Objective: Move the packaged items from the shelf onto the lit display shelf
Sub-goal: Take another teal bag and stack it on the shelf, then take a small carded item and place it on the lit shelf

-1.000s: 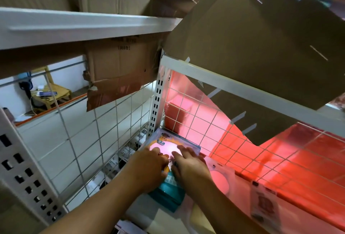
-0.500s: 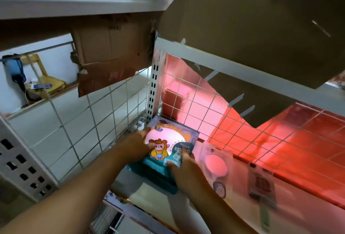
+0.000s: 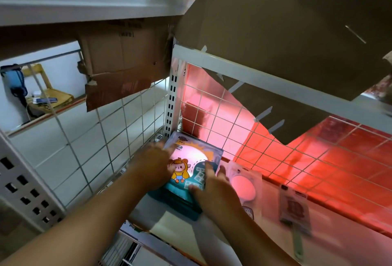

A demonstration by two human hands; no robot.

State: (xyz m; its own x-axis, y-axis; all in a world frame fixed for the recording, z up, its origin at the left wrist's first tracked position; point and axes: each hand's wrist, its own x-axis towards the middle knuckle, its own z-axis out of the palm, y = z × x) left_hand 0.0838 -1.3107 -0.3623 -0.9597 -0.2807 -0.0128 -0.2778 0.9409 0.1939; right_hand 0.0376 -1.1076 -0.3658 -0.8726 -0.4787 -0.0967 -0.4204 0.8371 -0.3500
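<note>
The cartoon-printed package point(image 3: 191, 159) lies flat in the back left corner of the lit display shelf point(image 3: 343, 236). It sits on top of a stack of teal packages point(image 3: 176, 202), and its far corner is close to the slotted upright point(image 3: 171, 104).

Both hands are on it. The left hand point(image 3: 152, 166) covers its left edge, with the thumb laid across the printed front. The fingers point(image 3: 163, 146) reach toward the far left corner and are blurred, so I cannot tell whether they curl under the edge. The right hand point(image 3: 214, 193) rests on the near right part. Its index finger lies straight on the front, the other fingers are spread along the right edge, and the thumb is at the near edge.

Just beside the right hand lies a clear blister pack with a round white item point(image 3: 244, 185). Further right is a blurred carded package point(image 3: 294, 208), apart from the blister pack.

A wire grid back panel point(image 3: 254, 138), glowing red, closes the rear, and a white wire side grid point(image 3: 118, 138) closes the left. A cardboard flap point(image 3: 286, 32) hangs low overhead. To the right the shelf floor runs on beyond the carded package.
</note>
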